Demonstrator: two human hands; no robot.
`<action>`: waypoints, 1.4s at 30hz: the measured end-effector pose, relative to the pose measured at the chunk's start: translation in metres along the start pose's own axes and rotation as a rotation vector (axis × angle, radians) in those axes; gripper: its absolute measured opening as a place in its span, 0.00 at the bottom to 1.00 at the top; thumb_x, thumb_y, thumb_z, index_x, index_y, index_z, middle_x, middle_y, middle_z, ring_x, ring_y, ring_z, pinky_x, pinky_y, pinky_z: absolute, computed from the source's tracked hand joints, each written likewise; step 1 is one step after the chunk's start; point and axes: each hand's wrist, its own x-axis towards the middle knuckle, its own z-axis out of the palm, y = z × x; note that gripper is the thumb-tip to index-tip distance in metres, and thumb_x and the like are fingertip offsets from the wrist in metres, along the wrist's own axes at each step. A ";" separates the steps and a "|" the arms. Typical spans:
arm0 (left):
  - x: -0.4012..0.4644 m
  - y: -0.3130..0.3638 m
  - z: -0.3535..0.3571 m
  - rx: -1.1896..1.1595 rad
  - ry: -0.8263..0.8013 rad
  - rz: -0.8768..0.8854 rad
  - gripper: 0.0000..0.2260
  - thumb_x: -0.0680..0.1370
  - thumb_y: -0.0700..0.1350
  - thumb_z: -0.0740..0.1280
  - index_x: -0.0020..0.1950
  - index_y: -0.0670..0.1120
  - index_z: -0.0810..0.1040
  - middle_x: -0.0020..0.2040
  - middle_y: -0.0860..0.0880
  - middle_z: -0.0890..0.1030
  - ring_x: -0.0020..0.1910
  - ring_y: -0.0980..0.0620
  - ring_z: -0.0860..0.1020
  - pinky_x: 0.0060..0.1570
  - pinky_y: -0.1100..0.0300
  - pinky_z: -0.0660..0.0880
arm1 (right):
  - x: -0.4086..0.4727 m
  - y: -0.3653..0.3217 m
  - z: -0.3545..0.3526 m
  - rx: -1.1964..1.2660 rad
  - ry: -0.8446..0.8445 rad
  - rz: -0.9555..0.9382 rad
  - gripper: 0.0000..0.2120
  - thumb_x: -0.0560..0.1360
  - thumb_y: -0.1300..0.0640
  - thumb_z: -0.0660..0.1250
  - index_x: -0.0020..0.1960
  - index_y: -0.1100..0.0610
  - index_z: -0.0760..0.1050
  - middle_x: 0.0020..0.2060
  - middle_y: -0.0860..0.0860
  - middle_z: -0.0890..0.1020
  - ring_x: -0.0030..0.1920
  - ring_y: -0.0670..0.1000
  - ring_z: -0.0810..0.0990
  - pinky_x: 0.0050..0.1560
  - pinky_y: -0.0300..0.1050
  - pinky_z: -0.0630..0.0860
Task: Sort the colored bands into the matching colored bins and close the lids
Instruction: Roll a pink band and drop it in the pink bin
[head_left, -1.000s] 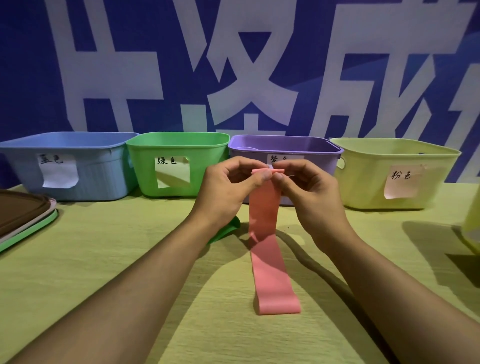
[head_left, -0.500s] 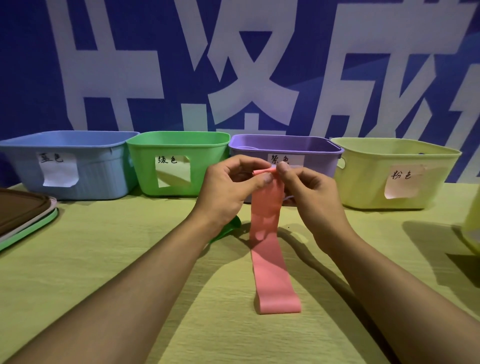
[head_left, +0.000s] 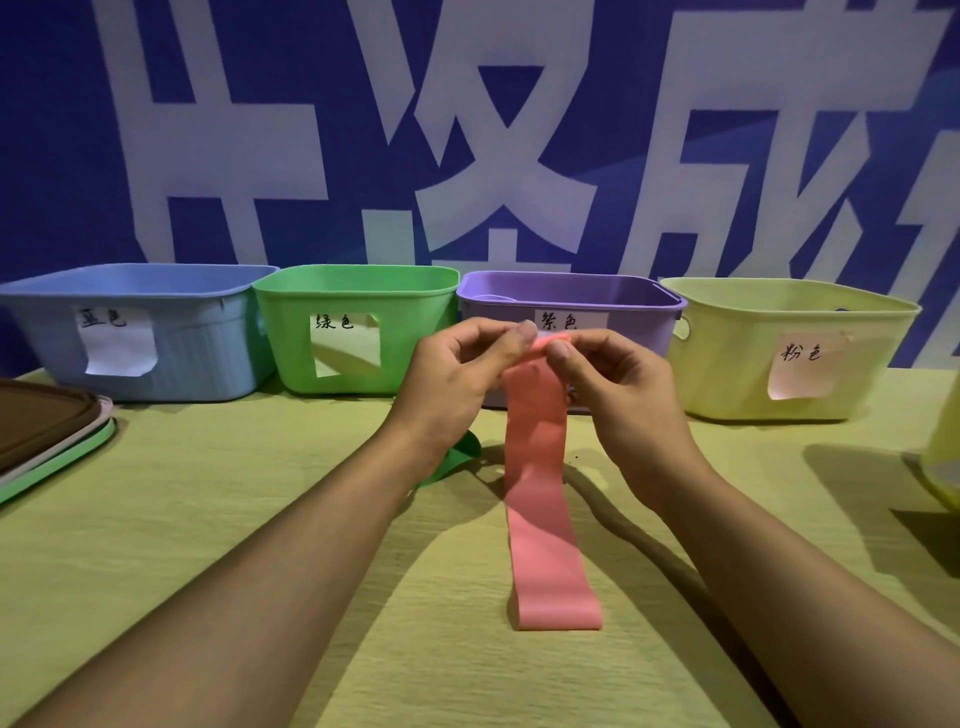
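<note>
A long pink band (head_left: 540, 499) hangs from my fingers down to the table, its lower end lying flat near me. My left hand (head_left: 457, 379) and my right hand (head_left: 618, 395) both pinch its top end, thumbs close together, in front of the purple bin (head_left: 634, 306). A green band (head_left: 457, 462) lies on the table, mostly hidden under my left wrist. Four open bins stand in a row at the back: blue (head_left: 47, 332), green (head_left: 410, 338), purple, and a pale yellow bin (head_left: 727, 364) with a pink paper label.
A stack of lids (head_left: 47, 441), brown on top and green below, lies at the left edge. A pale yellow object (head_left: 945, 457) is cut off at the right edge. A blue wall with large white characters rises right behind the bins.
My fingers have drawn closer on the band's top end, bunching it narrower. The hands have risen slightly. The band's lower end stays put.
</note>
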 end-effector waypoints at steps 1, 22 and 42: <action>0.000 0.000 0.001 -0.004 0.006 -0.026 0.15 0.76 0.56 0.71 0.52 0.46 0.86 0.48 0.46 0.87 0.50 0.48 0.86 0.52 0.50 0.82 | 0.000 0.000 0.000 -0.006 -0.003 -0.003 0.09 0.79 0.54 0.71 0.57 0.55 0.83 0.49 0.50 0.87 0.50 0.48 0.86 0.43 0.39 0.81; 0.006 -0.006 -0.002 0.046 0.138 -0.032 0.03 0.77 0.47 0.75 0.47 0.50 0.87 0.45 0.49 0.88 0.50 0.48 0.86 0.57 0.45 0.82 | 0.002 0.007 0.001 -0.060 -0.047 0.060 0.05 0.75 0.53 0.74 0.48 0.54 0.86 0.41 0.50 0.88 0.40 0.44 0.83 0.41 0.40 0.80; 0.003 -0.002 -0.002 -0.097 0.036 -0.064 0.14 0.71 0.32 0.77 0.54 0.41 0.84 0.48 0.47 0.88 0.49 0.54 0.86 0.51 0.65 0.80 | 0.000 0.007 0.000 -0.058 -0.015 0.093 0.10 0.77 0.46 0.71 0.50 0.51 0.87 0.45 0.48 0.88 0.48 0.50 0.86 0.50 0.49 0.82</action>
